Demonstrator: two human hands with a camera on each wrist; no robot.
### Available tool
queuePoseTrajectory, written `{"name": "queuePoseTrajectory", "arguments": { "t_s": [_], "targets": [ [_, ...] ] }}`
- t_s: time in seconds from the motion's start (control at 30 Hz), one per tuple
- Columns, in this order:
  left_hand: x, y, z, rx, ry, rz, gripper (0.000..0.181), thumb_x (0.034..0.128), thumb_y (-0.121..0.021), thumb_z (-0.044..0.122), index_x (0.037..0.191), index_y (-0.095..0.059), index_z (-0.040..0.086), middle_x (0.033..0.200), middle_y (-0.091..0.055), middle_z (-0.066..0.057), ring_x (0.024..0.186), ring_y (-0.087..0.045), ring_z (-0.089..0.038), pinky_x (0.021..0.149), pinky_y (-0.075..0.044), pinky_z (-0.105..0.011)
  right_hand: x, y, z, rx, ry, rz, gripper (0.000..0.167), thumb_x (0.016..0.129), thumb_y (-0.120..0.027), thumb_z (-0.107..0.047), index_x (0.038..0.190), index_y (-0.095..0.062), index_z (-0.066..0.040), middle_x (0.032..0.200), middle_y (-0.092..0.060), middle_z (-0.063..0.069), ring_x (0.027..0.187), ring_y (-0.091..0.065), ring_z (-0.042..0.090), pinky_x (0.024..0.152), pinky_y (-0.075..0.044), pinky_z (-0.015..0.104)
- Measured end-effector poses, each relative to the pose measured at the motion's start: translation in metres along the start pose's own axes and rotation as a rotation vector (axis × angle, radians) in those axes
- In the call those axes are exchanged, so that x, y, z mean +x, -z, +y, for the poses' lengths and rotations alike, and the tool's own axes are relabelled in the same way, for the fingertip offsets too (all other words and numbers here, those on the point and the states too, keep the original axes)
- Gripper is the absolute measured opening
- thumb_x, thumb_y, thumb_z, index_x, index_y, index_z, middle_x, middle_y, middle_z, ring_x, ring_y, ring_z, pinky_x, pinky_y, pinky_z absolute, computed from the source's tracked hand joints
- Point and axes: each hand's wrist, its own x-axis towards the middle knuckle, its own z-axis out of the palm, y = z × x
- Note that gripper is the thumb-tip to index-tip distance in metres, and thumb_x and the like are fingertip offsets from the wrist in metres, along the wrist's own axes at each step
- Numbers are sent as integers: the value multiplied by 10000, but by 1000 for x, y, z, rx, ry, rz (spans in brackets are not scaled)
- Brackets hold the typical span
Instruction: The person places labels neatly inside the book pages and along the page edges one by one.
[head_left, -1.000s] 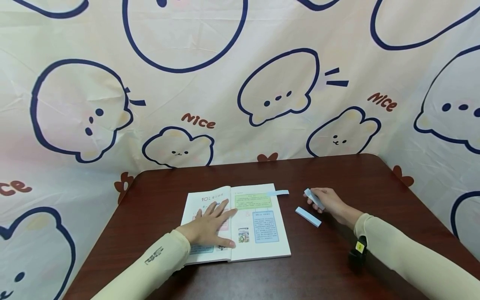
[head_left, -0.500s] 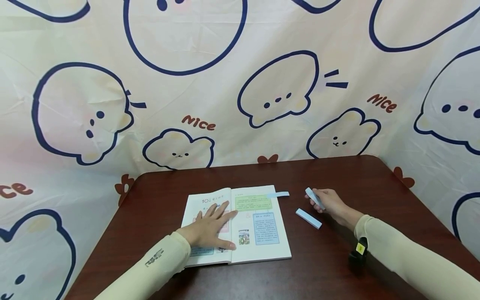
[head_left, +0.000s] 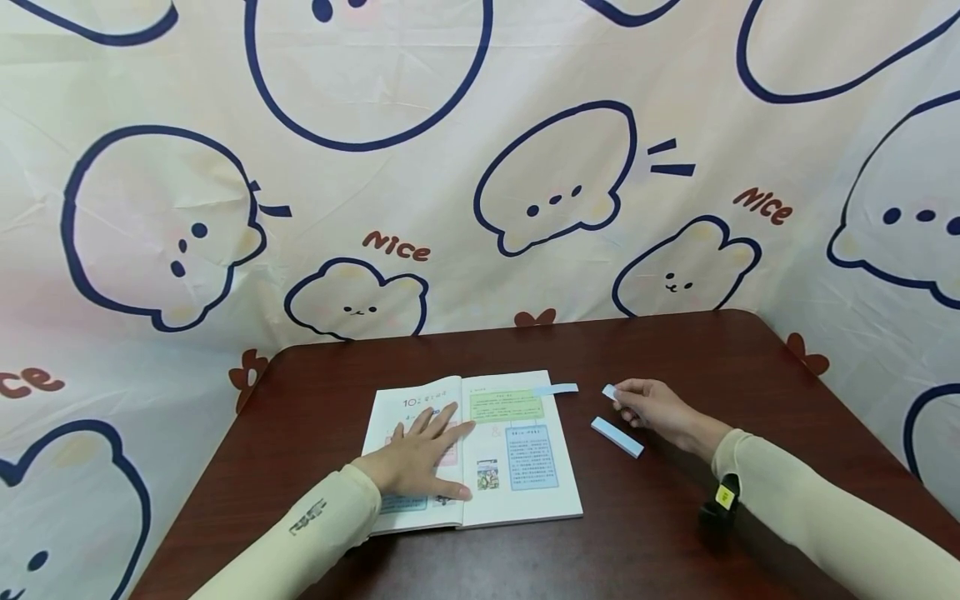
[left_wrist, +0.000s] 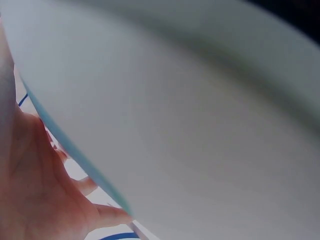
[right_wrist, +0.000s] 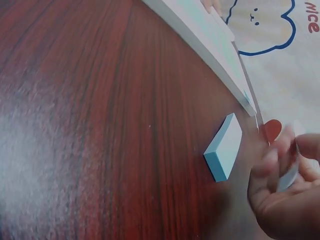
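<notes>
An open book (head_left: 525,498) lies on the table, and my left hand (head_left: 411,460) rests across its left page and fold with the fingers spread. In the left wrist view this hand (left_wrist: 47,185) shows at the lower left beside a large blurred pale surface. My right hand (head_left: 660,410), right of the book, pinches a light blue sticky-note pad (head_left: 610,391) just above the table; the fingers hide most of it. A second light blue sticky-note pad (head_left: 617,437) lies nearer me, below that hand. One blue strip (head_left: 557,388) crosses the right page's upper edge and sticks out past it.
The dark wooden table (head_left: 525,558) has a cloth (head_left: 450,192) with cartoon drawings hanging behind and beside it. A black device with a yellow label (head_left: 720,500) sits at the right wrist. In the right wrist view, the loose pad (right_wrist: 227,147) lies between book and hand.
The right hand has turned and shifted its hold, so the pad, earlier seen lengthwise, now shows only a short end left of the fingers. The left hand, book and loose pad stay put.
</notes>
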Motion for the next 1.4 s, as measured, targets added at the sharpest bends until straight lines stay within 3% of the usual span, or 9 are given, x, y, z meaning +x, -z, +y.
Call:
{"name": "queuePoseTrajectory", "arguments": {
  "t_s": [0.2,0.47,0.83,1.0,1.13,1.4],
  "targets": [
    [-2,0,0,-11,0,-8,1025,758,-605,845,1602,-205,422,1736,-7,7,1581,-68,-423,1142,-153,-784,-3,-2,0,-20,57,5,397,1081,-489,-226,1342,-465,71,881,-690,-23,652,-566,75,600,-495,219],
    [-1,-2,-1,-1,2,-16,1037,749,-586,868,1604,-193,430,1736,11,16,1584,-58,-417,1149,-147,-778,-10,-2,-4,-191,108,75,389,1041,-579,-313,1101,-641,67,815,-713,57,585,-561,86,544,-503,255],
    [-1,1,0,3,0,-17,1030,756,-600,850,1603,-196,426,1736,-1,13,1581,-70,-421,1152,-147,-775,-15,1,-10,-287,119,-59,380,1075,-508,-279,1034,-651,70,719,-541,13,541,-443,78,495,-399,235],
    [0,2,1,9,11,-17,1026,751,-612,842,1599,-200,438,1736,-5,20,1582,-76,-416,1151,-149,-776,-13,1,-14,-326,172,-62,327,1021,-616,-229,965,-670,88,677,-565,28,539,-483,74,495,-434,223],
    [1,3,1,9,12,-15,1026,746,-618,842,1596,-204,443,1737,-9,15,1582,-78,-415,1150,-150,-777,-12,1,-17,-348,217,-74,319,1017,-623,-218,952,-691,87,687,-599,48,550,-512,75,506,-466,231],
    [-1,2,2,5,10,-16,1028,747,-623,838,1597,-207,436,1737,-16,11,1581,-82,-417,1148,-157,-777,-17,-9,-23,-369,258,-101,282,1042,-565,-155,982,-691,90,646,-520,20,487,-385,50,473,-353,195]
  ]
}}
